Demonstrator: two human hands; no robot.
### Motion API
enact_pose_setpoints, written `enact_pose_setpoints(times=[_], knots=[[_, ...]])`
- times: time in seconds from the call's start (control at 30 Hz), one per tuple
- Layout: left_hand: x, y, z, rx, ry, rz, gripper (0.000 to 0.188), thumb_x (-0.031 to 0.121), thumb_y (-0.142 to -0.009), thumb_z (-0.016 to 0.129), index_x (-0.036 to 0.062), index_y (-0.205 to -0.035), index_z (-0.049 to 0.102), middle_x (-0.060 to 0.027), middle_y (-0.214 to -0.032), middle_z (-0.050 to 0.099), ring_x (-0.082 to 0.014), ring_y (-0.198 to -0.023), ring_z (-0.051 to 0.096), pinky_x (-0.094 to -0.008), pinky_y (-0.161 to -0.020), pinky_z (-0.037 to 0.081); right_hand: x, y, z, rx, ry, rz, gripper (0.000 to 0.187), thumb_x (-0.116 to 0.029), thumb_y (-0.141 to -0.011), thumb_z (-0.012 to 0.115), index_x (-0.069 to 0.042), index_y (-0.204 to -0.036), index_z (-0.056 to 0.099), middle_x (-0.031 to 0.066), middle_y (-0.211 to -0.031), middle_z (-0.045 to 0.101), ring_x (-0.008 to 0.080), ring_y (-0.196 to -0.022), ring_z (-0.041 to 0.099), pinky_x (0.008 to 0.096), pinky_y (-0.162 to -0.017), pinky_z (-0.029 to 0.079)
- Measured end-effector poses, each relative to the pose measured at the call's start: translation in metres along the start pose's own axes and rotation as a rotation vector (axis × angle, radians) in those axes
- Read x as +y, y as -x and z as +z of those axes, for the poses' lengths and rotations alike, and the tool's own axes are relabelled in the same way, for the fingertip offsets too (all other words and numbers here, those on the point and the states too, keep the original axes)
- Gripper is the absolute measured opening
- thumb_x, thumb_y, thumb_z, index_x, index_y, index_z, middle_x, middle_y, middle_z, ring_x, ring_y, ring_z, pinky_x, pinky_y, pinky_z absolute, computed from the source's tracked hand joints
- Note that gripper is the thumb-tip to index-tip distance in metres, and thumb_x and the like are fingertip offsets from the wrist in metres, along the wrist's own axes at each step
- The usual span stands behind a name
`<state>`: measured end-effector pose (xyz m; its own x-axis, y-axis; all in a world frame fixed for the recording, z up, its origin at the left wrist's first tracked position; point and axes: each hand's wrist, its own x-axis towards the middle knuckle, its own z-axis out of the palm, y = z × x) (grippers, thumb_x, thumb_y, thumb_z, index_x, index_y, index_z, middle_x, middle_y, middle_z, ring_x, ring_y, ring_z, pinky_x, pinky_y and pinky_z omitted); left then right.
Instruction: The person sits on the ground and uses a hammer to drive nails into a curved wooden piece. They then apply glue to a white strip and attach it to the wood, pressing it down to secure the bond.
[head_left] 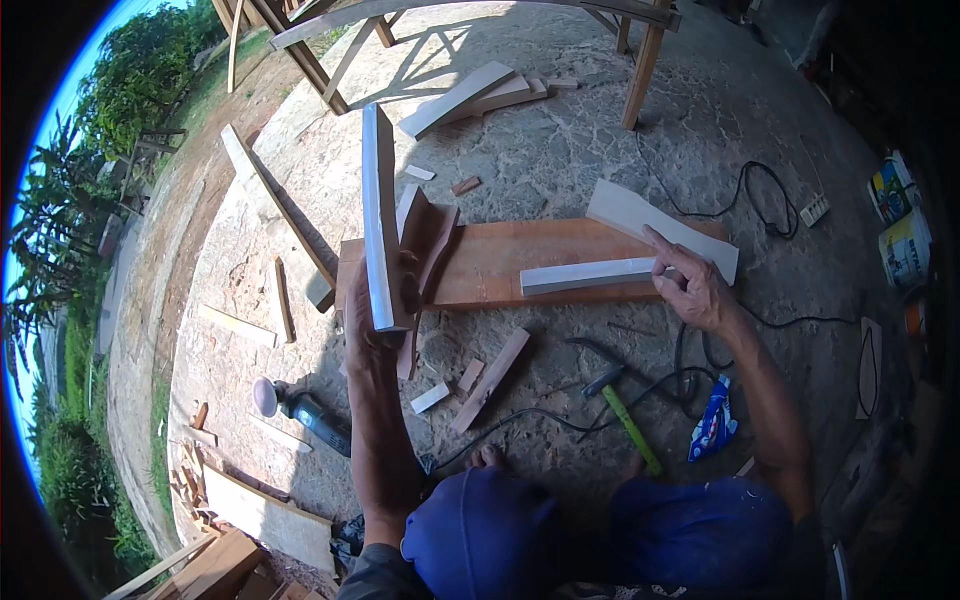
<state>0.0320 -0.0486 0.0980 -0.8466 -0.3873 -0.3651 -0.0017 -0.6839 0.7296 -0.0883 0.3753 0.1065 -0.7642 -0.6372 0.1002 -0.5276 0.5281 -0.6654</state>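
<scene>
My left hand [362, 318] is wrapped around the lower end of a pale wooden piece [378, 200], held raised and tilted up. Behind that hand, curved wooden pieces [432, 240] rest at the left end of a wide reddish-brown plank [485, 265]. Over the plank's right part, my right hand [692, 290] is closed at the right end of a narrow wooden strip [585, 277], its index finger stretched toward a wider pale board [625, 208]. This board lies slantwise across the plank's far edge. The fingertips under my right hand are partly hidden.
A hammer with a green handle [632, 430], a blue packet [712, 422] and black cable lie near my knees. A power tool [312, 415] is at the left. Offcuts [490, 380] are scattered about. A wooden bench [645, 70] stands beyond; buckets [905, 245] are at the right.
</scene>
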Motion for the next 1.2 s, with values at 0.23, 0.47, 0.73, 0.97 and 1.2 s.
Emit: enact_pose_setpoints(times=[0.23, 0.47, 0.73, 0.97, 1.2], knots=[[0.076, -0.077, -0.15, 0.046, -1.109, 0.331, 0.048, 0.036, -0.109, 0.045, 0.001, -0.139, 0.058, -0.0052, -0.1, 0.067, -0.0118, -0.09, 0.063, -0.0277, -0.079, 0.051, 0.011, -0.013, -0.02, 0.028, 0.11, 0.11, 0.07, -0.005, -0.092, 0.055, -0.02, -0.159, 0.038, 0.0117, -0.1, 0.067, 0.0247, -0.083, 0.066, 0.0385, -0.078, 0.056], [0.045, -0.096, -0.198, -0.024, -1.233, 0.31, 0.043, 0.026, -0.11, 0.045, -0.0047, -0.137, 0.06, -0.0096, -0.111, 0.07, -0.0152, -0.098, 0.062, -0.0301, -0.088, 0.05, 0.067, 0.01, -0.033, 0.148, 0.462, 0.036, 0.086, -0.001, -0.079, 0.06, -0.021, -0.159, 0.036, 0.0166, -0.139, 0.061, 0.0341, -0.124, 0.06, 0.0439, -0.11, 0.047], [0.053, -0.103, -0.216, 0.041, -1.6, 0.32, 0.044, 0.027, -0.106, 0.048, 0.0001, -0.139, 0.061, -0.0214, -0.123, 0.071, -0.0261, -0.107, 0.069, -0.0368, -0.093, 0.053, 0.151, 0.04, -0.042, 0.221, 0.126, 0.377, 0.097, 0.007, -0.073, 0.059, -0.019, -0.162, 0.03, 0.017, -0.142, 0.057, 0.0359, -0.132, 0.054, 0.041, -0.112, 0.045], [0.056, -0.09, -0.166, 0.293, -1.926, 1.043, 0.032, 0.011, -0.1, 0.058, 0.0073, -0.13, 0.068, -0.0147, -0.089, 0.063, -0.0308, -0.078, 0.061, -0.0444, -0.071, 0.049, 0.163, 0.012, -0.043, -0.097, 0.403, 0.413, 0.107, -0.006, -0.076, 0.076, -0.021, -0.164, 0.017, 0.0151, -0.159, 0.041, 0.0365, -0.147, 0.037, 0.0455, -0.123, 0.032], [-0.048, -0.01, 0.001, -0.335, -1.367, 0.643, 0.054, 0.003, -0.092, 0.069, 0.0107, -0.144, 0.058, -0.01, -0.123, 0.061, -0.017, -0.094, 0.062, -0.0296, -0.075, 0.052, 0.165, -0.012, -0.053, -0.307, 0.448, 0.465, 0.125, -0.009, -0.067, 0.088, -0.021, -0.165, 0.011, 0.0162, -0.162, 0.036, 0.0371, -0.149, 0.034, 0.0477, -0.123, 0.031]])
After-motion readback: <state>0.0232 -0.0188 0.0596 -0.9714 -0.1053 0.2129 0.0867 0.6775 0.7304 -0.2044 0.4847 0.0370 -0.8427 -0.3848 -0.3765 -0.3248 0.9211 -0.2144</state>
